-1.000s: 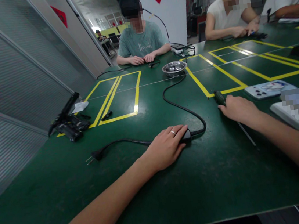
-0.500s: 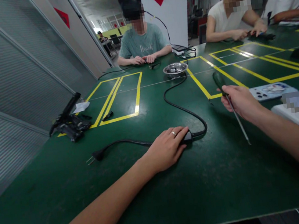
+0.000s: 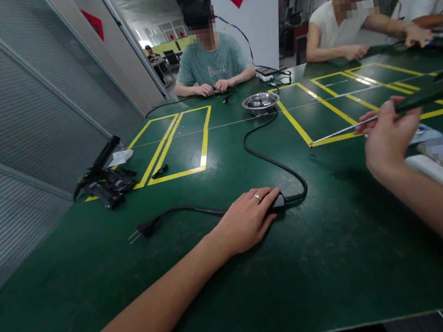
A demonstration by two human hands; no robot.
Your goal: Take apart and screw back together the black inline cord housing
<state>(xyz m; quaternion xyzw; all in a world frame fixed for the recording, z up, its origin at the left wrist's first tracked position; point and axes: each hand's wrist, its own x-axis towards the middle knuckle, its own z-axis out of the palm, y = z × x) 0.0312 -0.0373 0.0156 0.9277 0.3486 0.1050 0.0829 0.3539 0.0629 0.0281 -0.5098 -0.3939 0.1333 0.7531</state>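
Note:
My left hand point(image 3: 249, 220), with a ring on one finger, is closed over a small black box point(image 3: 279, 203) in a power cord, holding it on the table. Most of the box is hidden under the fingers. From it the cord point(image 3: 274, 165) curves away to the back, and a two-pin plug point(image 3: 146, 230) lies to the left. My right hand point(image 3: 390, 134) grips a screwdriver point(image 3: 336, 132) with a dark green handle. Its shaft points left, and the tip is at or just above tiny dark pieces point(image 3: 312, 153), perhaps screws, by the yellow tape corner.
A metal bowl point(image 3: 261, 104) with small parts stands at mid-table. Black parts in plastic bags point(image 3: 111, 189) lie at the left, near a small black piece point(image 3: 160, 171). A phone point(image 3: 427, 132) and a white object point(image 3: 437, 174) are at the right. Co-workers sit across the table point(image 3: 241, 306).
My right hand has turned the screwdriver from pointing down toward me to pointing left, its tip now by the tiny pieces. My left hand stays put. A co-worker's arm has reached rightward.

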